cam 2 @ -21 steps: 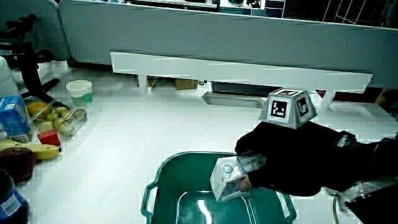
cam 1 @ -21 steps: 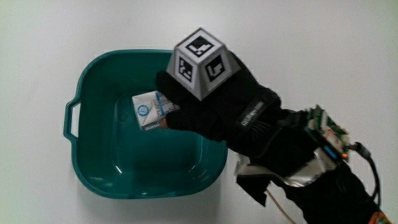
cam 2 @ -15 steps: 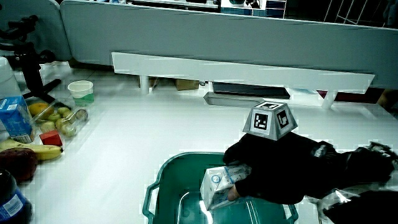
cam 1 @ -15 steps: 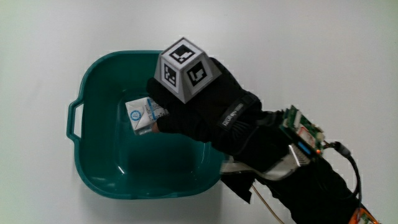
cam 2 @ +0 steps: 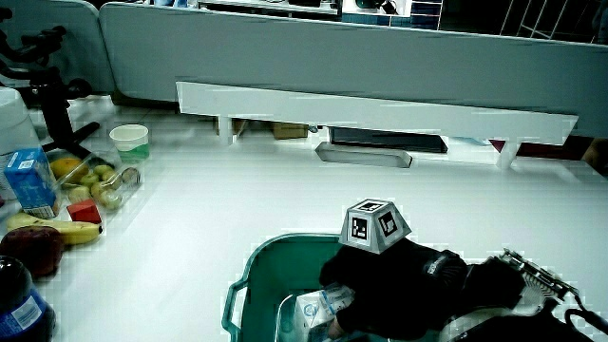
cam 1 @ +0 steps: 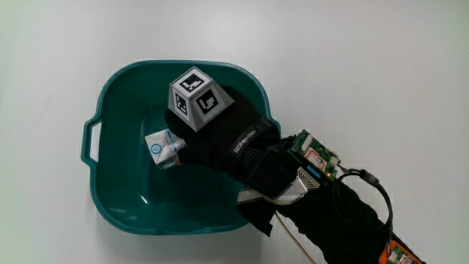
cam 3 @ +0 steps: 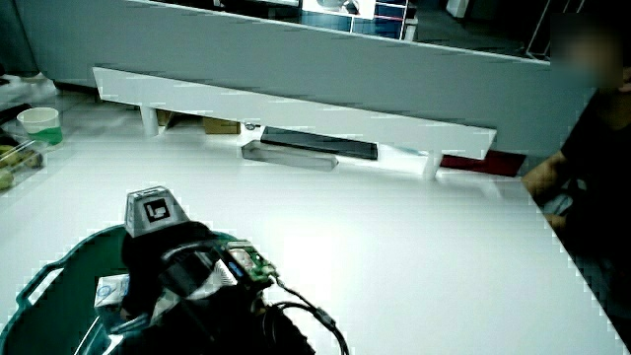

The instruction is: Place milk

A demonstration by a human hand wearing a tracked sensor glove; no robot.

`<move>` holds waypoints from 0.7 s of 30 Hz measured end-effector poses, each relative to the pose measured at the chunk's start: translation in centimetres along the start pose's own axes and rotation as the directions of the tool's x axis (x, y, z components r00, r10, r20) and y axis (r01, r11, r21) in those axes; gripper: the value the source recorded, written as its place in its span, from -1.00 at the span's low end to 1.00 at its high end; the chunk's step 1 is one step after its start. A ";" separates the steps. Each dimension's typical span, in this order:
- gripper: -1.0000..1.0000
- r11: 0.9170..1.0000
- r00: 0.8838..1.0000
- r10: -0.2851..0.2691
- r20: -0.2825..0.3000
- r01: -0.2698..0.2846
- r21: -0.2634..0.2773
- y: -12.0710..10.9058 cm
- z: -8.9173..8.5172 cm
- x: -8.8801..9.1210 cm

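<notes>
Reaching into the teal basin point(cam 1: 117, 205) on the white table point(cam 1: 381, 81), the hand point(cam 1: 220, 143) grips the small milk carton point(cam 1: 162, 145) low inside it; farther from the person, in a side view, lie a banana point(cam 2: 52, 228) and a cup point(cam 2: 129, 140)

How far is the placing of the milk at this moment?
Done: the milk carton is already down inside the green basin, low between its walls in the main view and in a side view. In hand: the hand is gripping the carton. Left: setting it on the basin floor, if not yet resting, letting go, and lifting the hand out.
</notes>
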 end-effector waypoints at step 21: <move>-0.17 0.997 1.000 -0.020 -0.007 0.019 -0.073 1.6 -1.8 0.1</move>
